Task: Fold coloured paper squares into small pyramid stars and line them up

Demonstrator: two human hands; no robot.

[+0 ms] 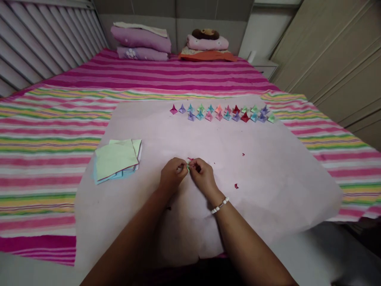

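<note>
Between the fingertips of both hands is a small piece of green paper [188, 168], mostly hidden by the fingers. My left hand [173, 174] pinches it from the left; my right hand [203, 173], with a beaded bracelet [220, 205] on its wrist, pinches it from the right. Just beyond the fingers lies a red paper scrap [190, 159]. To the left rests a stack of pale green and blue paper sheets [116, 159]. Two rows of small folded paper shapes [209, 116] in several colours stand at the far side.
A large pale sheet [268, 159] covers the middle of the striped bedspread [38, 159]. Small red scraps [236, 186] lie on it to the right. Folded purple bedding [143, 41] and a pink and orange pile [207, 49] sit by the headboard. White rails [50, 35] stand on the left.
</note>
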